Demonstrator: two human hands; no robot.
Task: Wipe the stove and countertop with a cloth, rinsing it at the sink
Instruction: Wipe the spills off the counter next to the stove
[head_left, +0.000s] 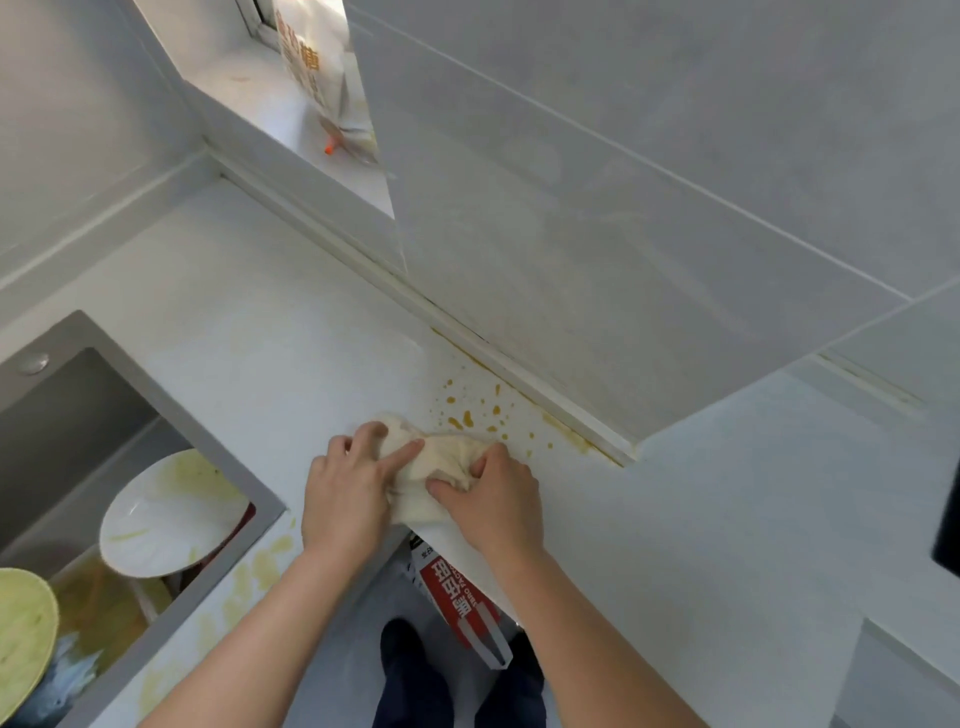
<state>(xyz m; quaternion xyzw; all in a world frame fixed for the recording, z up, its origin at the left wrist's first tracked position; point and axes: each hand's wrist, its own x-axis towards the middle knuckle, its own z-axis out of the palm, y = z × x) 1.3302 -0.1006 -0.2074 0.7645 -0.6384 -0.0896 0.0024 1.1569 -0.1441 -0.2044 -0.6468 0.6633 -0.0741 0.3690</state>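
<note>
A bunched cream cloth (441, 462) lies on the white countertop (249, 322) near its front edge. My left hand (348, 493) holds the cloth's left side, fingers curled over it. My right hand (493, 499) grips the right side, thumb and fingers tucked into the fabric. Orange-yellow sauce drops (467, 415) spatter the counter just beyond the cloth, up to the wall joint. The steel sink (62, 415) sits at the left. The stove is out of view.
The sink holds a dirty white plate (166, 514) and a green plate (21, 634). Yellow smears (260, 566) mark the counter by the sink's edge. A bag (306, 62) stands on the window ledge. A red-and-white bag (457, 597) hangs below the counter. A dark object (948, 525) is at right.
</note>
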